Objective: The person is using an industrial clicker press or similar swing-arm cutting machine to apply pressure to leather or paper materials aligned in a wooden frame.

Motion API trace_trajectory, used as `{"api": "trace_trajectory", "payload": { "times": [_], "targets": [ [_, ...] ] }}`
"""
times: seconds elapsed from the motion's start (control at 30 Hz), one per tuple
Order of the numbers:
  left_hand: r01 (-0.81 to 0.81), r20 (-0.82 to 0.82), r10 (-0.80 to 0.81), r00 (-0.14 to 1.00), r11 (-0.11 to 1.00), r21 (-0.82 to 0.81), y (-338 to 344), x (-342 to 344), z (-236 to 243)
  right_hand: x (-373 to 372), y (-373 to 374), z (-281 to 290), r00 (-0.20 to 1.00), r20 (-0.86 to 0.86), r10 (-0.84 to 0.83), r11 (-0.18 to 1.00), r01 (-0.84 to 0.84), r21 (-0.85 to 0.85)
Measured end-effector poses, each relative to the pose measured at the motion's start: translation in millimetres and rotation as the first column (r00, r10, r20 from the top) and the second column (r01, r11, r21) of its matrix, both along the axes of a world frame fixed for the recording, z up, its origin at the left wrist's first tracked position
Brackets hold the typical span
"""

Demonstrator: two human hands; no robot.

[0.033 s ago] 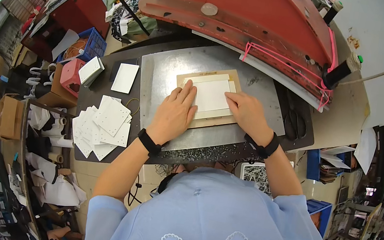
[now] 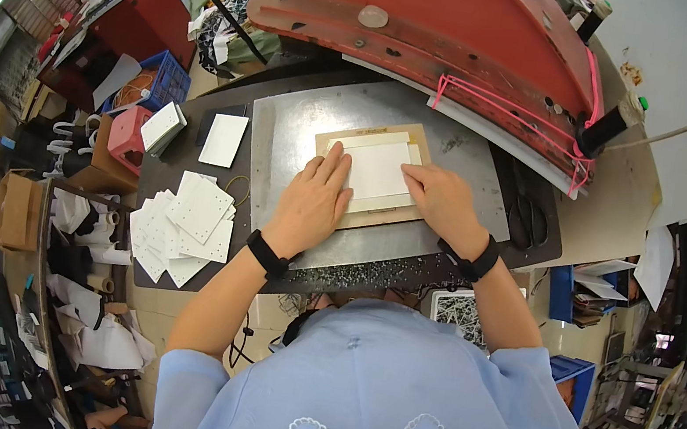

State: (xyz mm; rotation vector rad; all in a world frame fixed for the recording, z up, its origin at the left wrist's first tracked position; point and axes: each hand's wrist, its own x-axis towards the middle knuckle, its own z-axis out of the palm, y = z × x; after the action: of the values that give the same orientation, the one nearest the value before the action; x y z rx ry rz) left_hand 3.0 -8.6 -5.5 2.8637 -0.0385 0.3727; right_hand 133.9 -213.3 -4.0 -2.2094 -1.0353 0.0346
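Observation:
A white rectangular card [image 2: 379,169] lies within a cream frame on a tan backing board [image 2: 420,137], which rests on a grey metal plate [image 2: 282,121]. My left hand [image 2: 315,197] is flat at the card's left edge, fingers stretched out and the tips touching card and frame. At the right edge, my right hand [image 2: 445,201] has curled fingers, with the thumb and forefinger side pressed to the card; its other fingertips are hidden. Left of the plate lie a pile of white punched cards [image 2: 186,227] and a single white card [image 2: 223,141].
A red machine arm [image 2: 408,20] with pink cord spans the far side. Scissors [image 2: 528,224] lie right of the plate. Small pale bits [image 2: 361,272] litter the near table edge. A stack of cards [image 2: 163,128] and a pink stool [image 2: 128,138] stand at the left.

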Motion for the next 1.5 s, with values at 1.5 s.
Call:
{"api": "trace_trajectory", "payload": {
  "times": [1.5],
  "targets": [
    [0.435, 0.319, -0.296, 0.9, 0.579, -0.69, -71.1, -77.7, 125.1, -7.3, -152.9, 130.7, 0.888, -0.022, -0.46, 0.735, 0.394, 0.552]
  ]
}}
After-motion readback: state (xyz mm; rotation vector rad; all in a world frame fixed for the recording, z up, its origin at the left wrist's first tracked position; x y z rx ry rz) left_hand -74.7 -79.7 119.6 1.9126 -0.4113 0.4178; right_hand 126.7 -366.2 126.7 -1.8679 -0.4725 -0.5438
